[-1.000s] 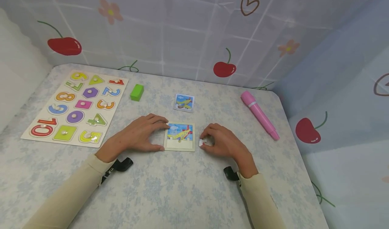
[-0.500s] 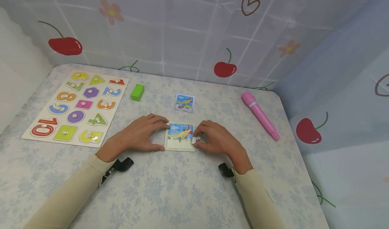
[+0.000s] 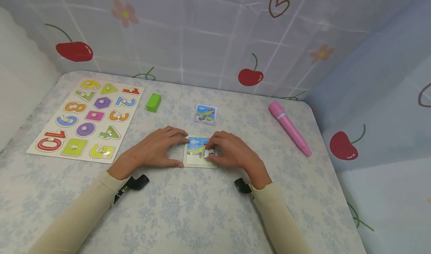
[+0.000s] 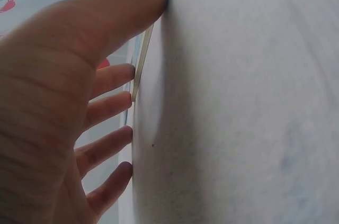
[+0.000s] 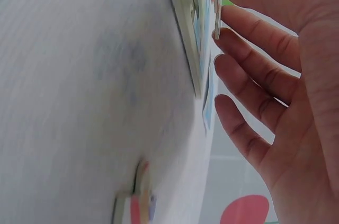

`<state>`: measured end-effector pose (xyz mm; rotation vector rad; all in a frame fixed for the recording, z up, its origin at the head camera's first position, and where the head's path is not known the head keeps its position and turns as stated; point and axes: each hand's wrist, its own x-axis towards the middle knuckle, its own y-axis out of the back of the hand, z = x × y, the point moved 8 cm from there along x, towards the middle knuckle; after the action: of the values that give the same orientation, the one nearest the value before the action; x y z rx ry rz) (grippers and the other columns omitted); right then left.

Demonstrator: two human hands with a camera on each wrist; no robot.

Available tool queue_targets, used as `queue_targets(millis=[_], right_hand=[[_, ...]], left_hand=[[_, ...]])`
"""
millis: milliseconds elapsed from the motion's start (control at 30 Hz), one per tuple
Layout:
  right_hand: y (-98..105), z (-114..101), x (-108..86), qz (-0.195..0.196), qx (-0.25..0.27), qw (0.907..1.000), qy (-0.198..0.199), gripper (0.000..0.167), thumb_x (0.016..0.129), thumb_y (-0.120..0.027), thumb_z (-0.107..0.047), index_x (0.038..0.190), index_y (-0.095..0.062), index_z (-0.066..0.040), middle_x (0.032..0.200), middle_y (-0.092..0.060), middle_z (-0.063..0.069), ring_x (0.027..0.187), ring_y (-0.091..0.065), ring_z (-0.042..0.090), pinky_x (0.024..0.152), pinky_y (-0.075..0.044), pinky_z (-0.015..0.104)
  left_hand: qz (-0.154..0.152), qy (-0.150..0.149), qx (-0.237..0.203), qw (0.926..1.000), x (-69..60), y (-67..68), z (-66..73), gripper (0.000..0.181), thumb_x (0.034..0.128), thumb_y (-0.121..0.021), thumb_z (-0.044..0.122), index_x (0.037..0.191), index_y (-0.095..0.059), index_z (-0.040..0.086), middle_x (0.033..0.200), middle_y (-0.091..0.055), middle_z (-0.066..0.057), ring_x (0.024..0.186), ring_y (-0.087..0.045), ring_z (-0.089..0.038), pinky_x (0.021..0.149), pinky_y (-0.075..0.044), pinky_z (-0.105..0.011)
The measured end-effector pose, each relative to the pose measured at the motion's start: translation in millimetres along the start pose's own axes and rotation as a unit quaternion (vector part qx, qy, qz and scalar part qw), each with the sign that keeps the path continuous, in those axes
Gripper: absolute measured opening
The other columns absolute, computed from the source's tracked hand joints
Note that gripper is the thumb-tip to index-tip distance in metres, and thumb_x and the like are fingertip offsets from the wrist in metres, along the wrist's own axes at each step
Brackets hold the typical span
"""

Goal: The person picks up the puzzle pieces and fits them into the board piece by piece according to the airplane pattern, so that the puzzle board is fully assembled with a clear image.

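A small square puzzle tray (image 3: 201, 165) with a partly filled airplane picture lies flat at the table's middle. My left hand (image 3: 153, 149) rests at its left side, thumb and forefinger spread against the edge. Over the tray's right part, my right hand (image 3: 235, 151) pinches a white-edged jigsaw piece (image 3: 207, 153) between thumb and fingers. In the right wrist view this piece (image 5: 217, 15) stands tilted just above the tray (image 5: 185, 38). Small coloured pieces (image 5: 139, 203) lie on the table below that hand, hidden from the head view.
A small airplane picture card (image 3: 205, 114) lies behind the tray. A number-and-shape peg board (image 3: 73, 147) lies left, with a green block (image 3: 153, 103) beside it. A pink pen-shaped stick (image 3: 290, 128) lies right. A printed curtain (image 3: 208, 33) hangs along the table's back.
My right hand has carried the jigsaw piece leftward, from beside the tray to over its right part. The left hand has stayed at the tray's left edge.
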<state>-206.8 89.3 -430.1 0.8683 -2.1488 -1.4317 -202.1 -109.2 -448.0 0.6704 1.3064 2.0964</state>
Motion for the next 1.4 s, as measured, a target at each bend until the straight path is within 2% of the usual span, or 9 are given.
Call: queue_targets(millis=[367,633,933,1167,1400], right_hand=[[-13.9,-16.1,13.3,-0.026,0.008,0.9996,0.011,0.028,0.095,-0.084,-0.034,0.118,-0.081,-0.017,0.118,-0.069,-0.005,0.104,-0.063,0.011,0.092,-0.055,0.033],[-17.2,-30.5,16.4,-0.009,-0.025,0.9989,0.039,0.026,0.096,-0.084,-0.033,0.116,-0.080,-0.017,0.115,-0.069,-0.003,0.097,-0.062,0.013,0.085,-0.054,0.033],[-23.6,-41.2,19.0,-0.017,-0.057,0.9979,0.026,0.028,0.098,-0.081,-0.036,0.120,-0.079,-0.018,0.120,-0.068,-0.001,0.114,-0.064,0.019,0.097,-0.053,0.039],[-25.0,-50.0,19.2,-0.002,-0.061,0.9972,0.044,0.027,0.098,-0.082,-0.036,0.120,-0.079,-0.019,0.122,-0.067,-0.001,0.118,-0.064,0.020,0.101,-0.053,0.040],[-27.9,-50.7,20.1,-0.007,-0.060,0.9971,0.047,0.026,0.101,-0.079,-0.036,0.121,-0.078,-0.020,0.124,-0.067,-0.002,0.120,-0.064,0.019,0.104,-0.052,0.041]], left_hand=[[0.006,-0.006,-0.005,1.0000,0.4,-0.6,-0.5,0.079,0.0830,-0.088,0.062,0.146,-0.067,0.017,0.154,-0.057,-0.003,0.140,-0.052,-0.028,0.107,-0.048,-0.055],[0.009,-0.012,-0.005,0.9999,0.5,1.0,0.5,0.079,0.0825,-0.089,0.060,0.145,-0.068,0.016,0.153,-0.057,-0.004,0.139,-0.052,-0.029,0.106,-0.049,-0.054],[0.009,-0.010,-0.006,0.9999,0.0,0.4,0.9,0.079,0.0822,-0.089,0.061,0.145,-0.068,0.017,0.153,-0.058,-0.003,0.138,-0.053,-0.028,0.106,-0.049,-0.053],[0.009,-0.011,-0.002,0.9999,0.2,-0.4,0.2,0.080,0.0822,-0.089,0.061,0.145,-0.068,0.016,0.153,-0.058,-0.004,0.138,-0.053,-0.028,0.106,-0.049,-0.053],[0.011,-0.010,-0.002,0.9999,-0.1,-0.5,0.0,0.079,0.0821,-0.089,0.061,0.144,-0.068,0.016,0.153,-0.058,-0.004,0.139,-0.053,-0.029,0.107,-0.049,-0.054]])
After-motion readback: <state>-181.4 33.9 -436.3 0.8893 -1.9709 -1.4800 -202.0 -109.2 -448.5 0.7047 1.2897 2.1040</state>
